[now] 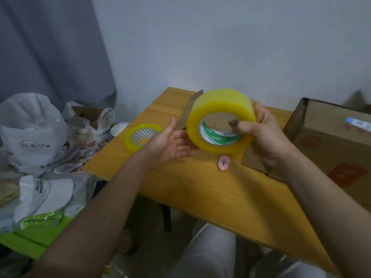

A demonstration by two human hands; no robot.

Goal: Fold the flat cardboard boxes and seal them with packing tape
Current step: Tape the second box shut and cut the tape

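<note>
Two yellow translucent tape rolls: the large roll (220,119) is held above the wooden table (200,189), right hand (267,137) clamped with its thumb through the core; the left hand (170,145) touches it with straight, spread fingers. The smaller roll (140,137) lies on the table, one brown cardboard box (331,149) to the right.

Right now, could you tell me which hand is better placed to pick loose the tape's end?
The left hand, probably. It is open beside the large tape roll with its fingers free, while the right hand already has its grip on the roll, thumb hooked through the core.
</note>
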